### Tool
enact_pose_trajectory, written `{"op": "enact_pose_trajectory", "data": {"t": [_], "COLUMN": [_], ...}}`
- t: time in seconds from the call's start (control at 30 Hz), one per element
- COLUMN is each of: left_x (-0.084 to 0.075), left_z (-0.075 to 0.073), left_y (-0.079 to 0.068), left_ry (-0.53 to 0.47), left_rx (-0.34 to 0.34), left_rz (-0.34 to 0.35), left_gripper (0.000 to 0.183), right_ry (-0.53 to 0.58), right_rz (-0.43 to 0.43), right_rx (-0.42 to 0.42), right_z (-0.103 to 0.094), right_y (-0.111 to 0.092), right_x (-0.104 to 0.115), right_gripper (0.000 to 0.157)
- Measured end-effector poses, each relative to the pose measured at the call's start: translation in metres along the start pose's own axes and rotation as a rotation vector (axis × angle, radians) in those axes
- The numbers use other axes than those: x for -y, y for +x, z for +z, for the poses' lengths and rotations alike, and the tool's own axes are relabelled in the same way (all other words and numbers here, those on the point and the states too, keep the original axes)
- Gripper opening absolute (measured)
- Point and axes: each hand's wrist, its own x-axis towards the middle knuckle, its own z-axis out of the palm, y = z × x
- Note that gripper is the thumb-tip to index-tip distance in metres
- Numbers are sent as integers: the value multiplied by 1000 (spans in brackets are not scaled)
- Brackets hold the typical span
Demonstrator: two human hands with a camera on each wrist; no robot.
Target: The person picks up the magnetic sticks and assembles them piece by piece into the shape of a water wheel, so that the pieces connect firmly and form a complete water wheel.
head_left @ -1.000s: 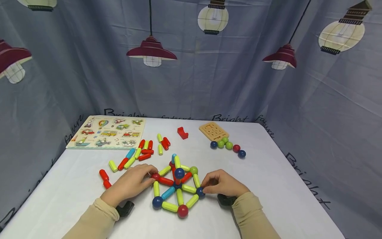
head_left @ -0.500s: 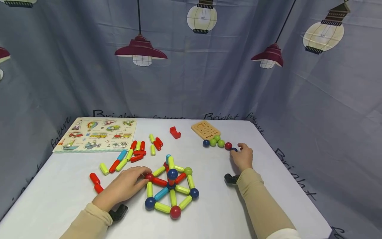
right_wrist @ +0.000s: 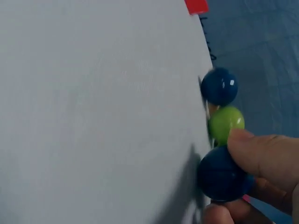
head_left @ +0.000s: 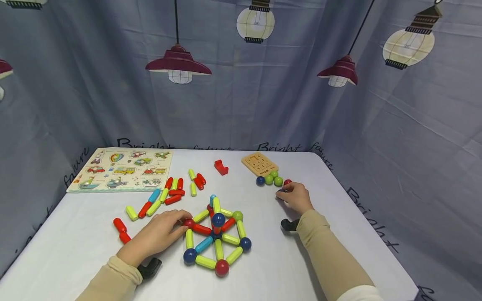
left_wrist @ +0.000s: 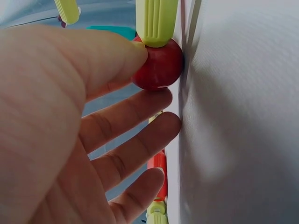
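A wheel-like build of magnetic rods and balls [head_left: 229,238] lies on the white table, with a blue ball [head_left: 218,220] raised near its middle. At its left corner my left hand [head_left: 160,231] holds a red ball [left_wrist: 161,65] between thumb and index finger; a yellow-green rod [left_wrist: 156,21] is joined to that ball. The other left fingers are spread and touch nothing visible. Farther off at the right, my right hand [head_left: 297,197] pinches a dark blue ball [right_wrist: 222,175] between thumb and fingers, beside a partly covered red ball [head_left: 288,182].
Several green balls [head_left: 274,179] and a blue ball [head_left: 260,181] sit by a wooden number board [head_left: 260,163]. Loose red, green and blue rods [head_left: 173,200] lie behind the left hand. A picture puzzle board [head_left: 122,169] is at back left, and a red curved block [head_left: 221,167] at back centre.
My right hand has left the build's right corner, reached out to the loose balls and taken a dark blue ball, drawing it left and nearer. My left hand stays at the red ball.
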Motion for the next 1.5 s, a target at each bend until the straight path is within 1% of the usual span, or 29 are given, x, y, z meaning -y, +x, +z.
{"op": "enact_pose_trajectory", "data": {"t": [0.07,0.13,0.27,0.33,0.4,0.47,0.53,0.6,0.67,0.77,0.83,0.9,1.0,1.07,1.13,1.23,1.3,1.37,1.43,1.47,1.5], "left_x": [1,1,3,3,2,1,0,-1,-1,-2,-1,-1,1,2,2,2,4,8,14,17,20], "left_z": [0,0,0,0,0,2,3,4,5,6,5,4,2,0,-1,-3,-5,-9,-14,-16,-18], "left_y": [0,-1,-1,0,0,1,2,3,4,4,3,3,2,1,0,-1,-1,-1,-1,-1,-1], "left_ry": [-5,-7,-2,-2,-2,-3,-4,-2,7,23,30,35,49,59,66,89,126,174,200,208,210], "left_rx": [3,0,-15,-22,-22,-19,-16,-17,-23,-34,-39,-41,-44,-52,-59,-77,-120,-204,-290,-322,-339], "left_rz": [-3,-2,-1,2,-1,0,2,12,19,21,19,16,4,-18,-41,-66,-82,-121,-195,-236,-276], "left_gripper": [34,32,30,30,31,31,31,31,31,30,30,30,31,33,33,30,28,29,35,38,41], "right_ry": [16,69,264,342,387,402,399,390,373,343,329,325,333,320,259,152,108,125,153,165,182], "right_rz": [-61,-149,-304,-345,-368,-372,-369,-362,-363,-380,-391,-385,-350,-316,-291,-271,-286,-310,-344,-360,-370], "right_rx": [25,75,222,300,351,371,373,382,414,470,491,489,445,412,378,388,409,428,424,417,408], "right_z": [5,13,36,48,60,69,76,79,80,81,81,80,78,77,75,76,77,78,80,81,82], "right_y": [-6,-16,-37,-46,-53,-56,-58,-58,-57,-57,-57,-57,-60,-60,-62,-65,-68,-70,-72,-72,-72], "right_x": [15,37,92,114,130,138,141,141,140,139,139,139,136,128,114,87,70,56,47,44,42], "right_gripper": [41,42,41,38,35,33,30,27,27,31,35,37,36,35,32,27,24,25,25,25,24]}}
